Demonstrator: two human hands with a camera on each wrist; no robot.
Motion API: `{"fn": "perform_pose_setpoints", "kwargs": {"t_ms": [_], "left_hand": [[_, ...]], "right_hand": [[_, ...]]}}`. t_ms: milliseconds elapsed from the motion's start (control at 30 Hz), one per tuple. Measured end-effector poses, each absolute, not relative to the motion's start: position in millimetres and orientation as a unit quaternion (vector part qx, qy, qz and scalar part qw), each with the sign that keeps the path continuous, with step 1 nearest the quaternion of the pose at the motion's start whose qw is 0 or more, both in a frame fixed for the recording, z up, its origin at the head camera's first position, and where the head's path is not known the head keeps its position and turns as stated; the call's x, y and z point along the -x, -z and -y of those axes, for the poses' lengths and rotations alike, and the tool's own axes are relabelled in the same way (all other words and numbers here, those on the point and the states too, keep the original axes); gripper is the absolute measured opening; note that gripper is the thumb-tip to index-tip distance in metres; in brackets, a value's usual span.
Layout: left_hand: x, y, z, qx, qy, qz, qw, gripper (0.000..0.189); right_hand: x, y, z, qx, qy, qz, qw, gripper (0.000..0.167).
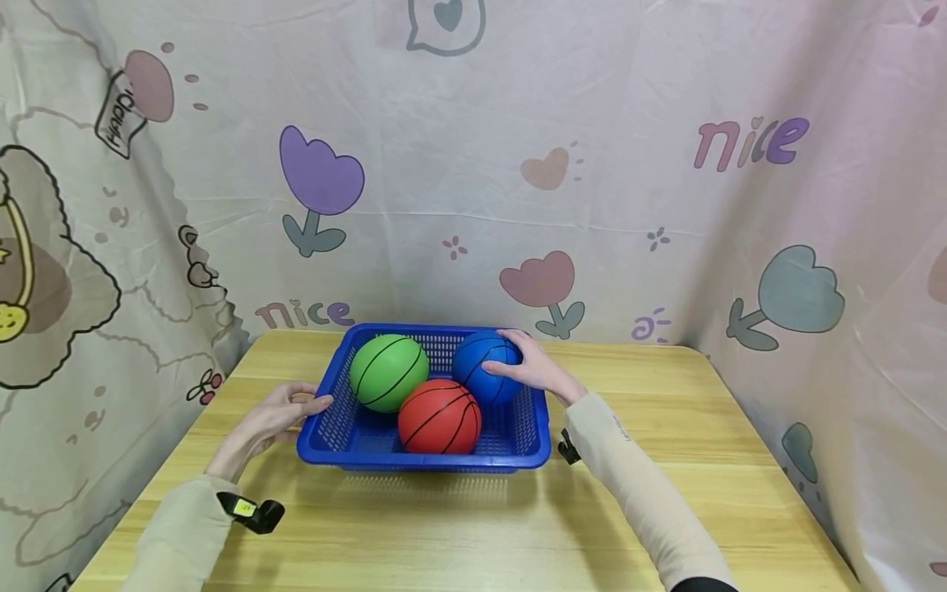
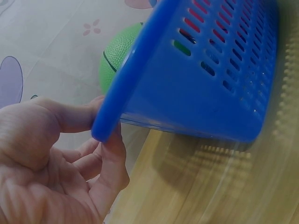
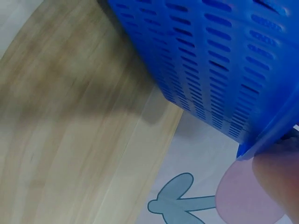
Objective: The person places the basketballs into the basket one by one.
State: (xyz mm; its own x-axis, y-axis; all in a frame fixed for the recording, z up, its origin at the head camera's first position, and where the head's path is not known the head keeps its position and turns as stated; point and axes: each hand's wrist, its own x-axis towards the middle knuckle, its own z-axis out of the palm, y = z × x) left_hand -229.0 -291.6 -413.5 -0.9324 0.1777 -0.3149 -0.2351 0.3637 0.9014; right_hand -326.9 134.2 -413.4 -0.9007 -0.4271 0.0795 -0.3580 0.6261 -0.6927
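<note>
A blue plastic basket (image 1: 422, 460) with slotted walls is over the wooden table and holds three small basketballs. The green basketball (image 1: 388, 374) lies at the back left, the red basketball (image 1: 440, 418) at the front middle, and the blue basketball (image 1: 479, 362) at the back right. My left hand (image 1: 277, 415) pinches the basket's left rim, thumb on top and fingers beneath, as the left wrist view shows. With thumb and fingers spread round it, my right hand (image 1: 534, 366) grips the blue basketball from the right. In the right wrist view only part of that hand shows, past the rim.
The wooden table (image 1: 636, 493) extends around the basket on both sides and in front. Behind it hangs a pale patterned cloth (image 1: 444, 164), which also closes off the left and right sides. Each wrist carries a small black camera.
</note>
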Motion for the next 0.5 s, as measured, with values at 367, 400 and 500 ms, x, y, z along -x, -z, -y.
{"fn": "perform_pose_setpoints", "kwargs": {"t_ms": [367,400,500], "left_hand": [[230.7,415.0,293.4,0.022,-0.557,-0.81,0.183,0.072],[230.6,415.0,293.2,0.021,-0.557,-0.81,0.183,0.072],[230.2,414.2,293.0,0.023,-0.559,-0.809,0.183,0.072]], "right_hand": [[328.9,417.1,-137.7,0.215,0.35,-0.91,0.055,0.085],[329.4,417.5,-138.0,0.215,0.346,-0.911,0.055,0.085],[329.9,418.5,-138.4,0.219,0.334,-0.915,0.051,0.086]]}}
